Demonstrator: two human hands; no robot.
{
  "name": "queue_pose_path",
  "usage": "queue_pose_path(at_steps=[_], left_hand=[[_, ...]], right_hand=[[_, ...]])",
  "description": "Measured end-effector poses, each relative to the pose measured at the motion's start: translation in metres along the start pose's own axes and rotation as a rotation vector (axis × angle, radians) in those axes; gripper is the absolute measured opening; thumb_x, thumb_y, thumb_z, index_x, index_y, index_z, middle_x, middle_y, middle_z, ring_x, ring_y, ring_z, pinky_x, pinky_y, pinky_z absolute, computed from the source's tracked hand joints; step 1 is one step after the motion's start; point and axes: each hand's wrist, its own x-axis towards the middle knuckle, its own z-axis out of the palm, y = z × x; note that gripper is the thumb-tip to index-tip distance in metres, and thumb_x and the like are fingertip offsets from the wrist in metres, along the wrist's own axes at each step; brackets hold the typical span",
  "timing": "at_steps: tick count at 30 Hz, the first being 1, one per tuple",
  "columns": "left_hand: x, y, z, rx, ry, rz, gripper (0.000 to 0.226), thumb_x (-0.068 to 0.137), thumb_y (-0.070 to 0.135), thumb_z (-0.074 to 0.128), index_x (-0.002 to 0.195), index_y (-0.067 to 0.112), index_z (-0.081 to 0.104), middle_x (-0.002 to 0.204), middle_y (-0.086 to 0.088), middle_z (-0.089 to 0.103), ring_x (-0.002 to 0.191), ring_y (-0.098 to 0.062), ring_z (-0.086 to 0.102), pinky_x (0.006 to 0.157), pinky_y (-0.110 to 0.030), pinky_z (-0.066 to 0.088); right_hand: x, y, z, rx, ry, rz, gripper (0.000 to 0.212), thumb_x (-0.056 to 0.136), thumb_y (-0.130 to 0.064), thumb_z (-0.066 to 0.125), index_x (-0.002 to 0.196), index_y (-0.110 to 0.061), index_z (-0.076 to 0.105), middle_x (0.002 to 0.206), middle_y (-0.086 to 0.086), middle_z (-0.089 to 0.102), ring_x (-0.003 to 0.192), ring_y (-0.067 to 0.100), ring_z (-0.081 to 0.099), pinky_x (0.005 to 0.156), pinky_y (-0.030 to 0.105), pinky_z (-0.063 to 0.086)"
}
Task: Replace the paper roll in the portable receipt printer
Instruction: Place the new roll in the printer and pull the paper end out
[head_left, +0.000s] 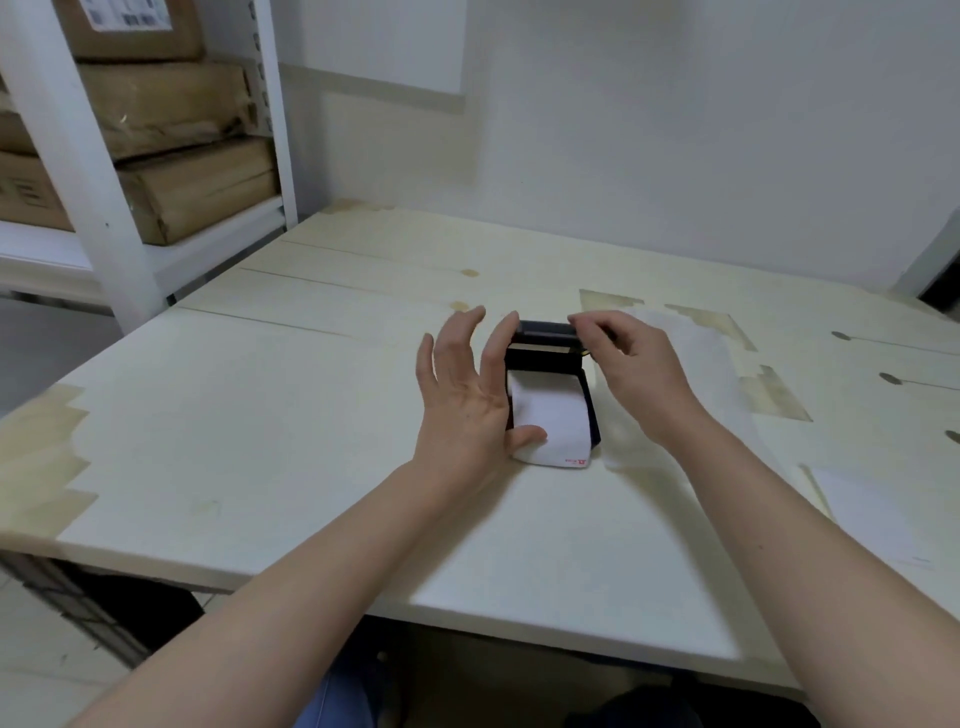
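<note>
A small black receipt printer (545, 358) sits in the middle of the pale wooden table (260, 415), its lid (548, 330) raised at the far end. A white paper strip (553, 421) with a red mark near its end runs out of it toward me. My left hand (467, 395) lies along the printer's left side, fingers spread and straight, thumb pressing the near end of the paper. My right hand (631, 364) is at the lid's right end, fingers curled and pinching it.
A long loose white paper strip (696, 374) lies on the table behind my right hand. Another white sheet (872, 514) lies at the right front. A white shelf (93, 218) with brown cardboard boxes (182, 182) stands at the left. Tape patches mark the tabletop.
</note>
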Motion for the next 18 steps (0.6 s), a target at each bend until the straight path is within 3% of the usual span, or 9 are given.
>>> queue_pose_path(at_steps=[2,7,11,15,18], left_hand=[[0.000,0.001,-0.001,0.038,0.020,0.039,0.128,0.047,0.053,0.088,0.148,0.027,0.013,0.150,-0.005,0.009,0.145,-0.031,0.011,0.116,-0.060,0.006],[-0.005,0.004,-0.002,0.124,0.041,0.059,0.131,0.045,0.060,0.087,0.150,0.028,0.016,0.153,-0.007,0.010,0.146,-0.034,0.017,0.115,-0.061,0.011],[-0.006,0.003,-0.003,0.153,0.037,0.046,0.126,0.048,0.065,0.082,0.150,0.029,0.018,0.154,-0.005,0.013,0.147,-0.032,0.018,0.115,-0.061,0.012],[-0.008,-0.003,-0.002,0.201,-0.039,0.110,0.098,0.062,0.064,0.075,0.146,0.027,0.041,0.159,0.001,0.029,0.149,-0.029,0.017,0.114,-0.063,0.006],[-0.011,-0.012,0.002,0.159,-0.062,0.174,0.069,0.071,0.059,0.070,0.130,0.023,0.063,0.140,0.006,0.058,0.145,-0.030,0.034,0.113,-0.063,0.001]], right_hand=[[-0.010,0.003,-0.004,-0.003,-0.038,-0.027,0.017,0.094,-0.028,0.060,0.106,-0.027,0.071,0.106,-0.013,0.069,0.099,-0.002,0.061,0.083,0.006,0.043],[-0.033,0.019,-0.005,-0.148,-0.107,-0.128,0.025,0.093,-0.023,0.061,0.116,-0.030,0.068,0.119,-0.019,0.059,0.116,0.002,0.053,0.097,0.016,0.039],[-0.045,0.034,0.000,-0.305,-0.146,-0.191,0.031,0.091,-0.021,0.065,0.120,-0.027,0.067,0.135,-0.010,0.053,0.130,0.009,0.042,0.102,0.007,0.025],[-0.049,0.040,0.006,-0.358,-0.124,-0.217,0.029,0.092,-0.015,0.062,0.120,-0.024,0.069,0.140,-0.003,0.052,0.133,0.014,0.041,0.105,0.016,0.027],[-0.051,0.041,0.006,-0.367,-0.113,-0.227,0.030,0.092,-0.014,0.062,0.121,-0.022,0.069,0.142,-0.001,0.052,0.133,0.016,0.042,0.108,0.019,0.028]])
